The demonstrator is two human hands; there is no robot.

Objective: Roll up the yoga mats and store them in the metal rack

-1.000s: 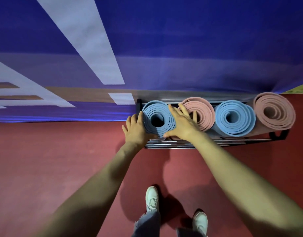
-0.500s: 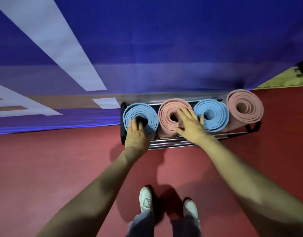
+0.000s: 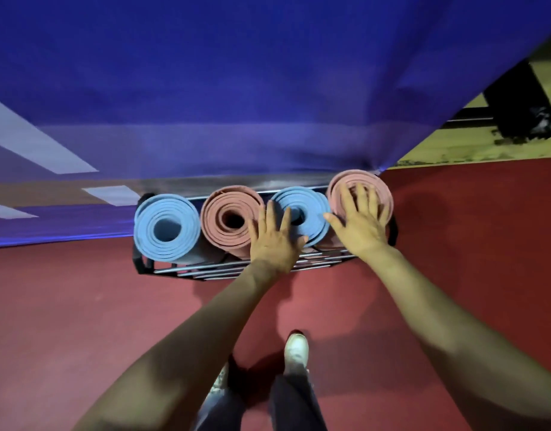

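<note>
Head view: on the red floor (image 3: 81,306), the metal rack (image 3: 190,272) holds four rolled mats end-on. The right hand (image 3: 359,225) presses straight, spread fingers on the right pink mat (image 3: 383,188). The left hand (image 3: 272,241), fingers straight, seems to touch both the middle blue mat (image 3: 311,213) and the middle pink mat (image 3: 224,213). The left blue mat (image 3: 165,228) lies beyond its fingers.

Left hand (image 3: 272,241) on blue mat (image 3: 314,219), right hand (image 3: 359,225) on pink mat (image 3: 383,194) (rightmost)

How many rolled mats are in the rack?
4 in the metal rack: leftmost blue mat, left pink mat, right blue mat under the left hand, rightmost pink mat under the right hand. None seems hidden.
</note>
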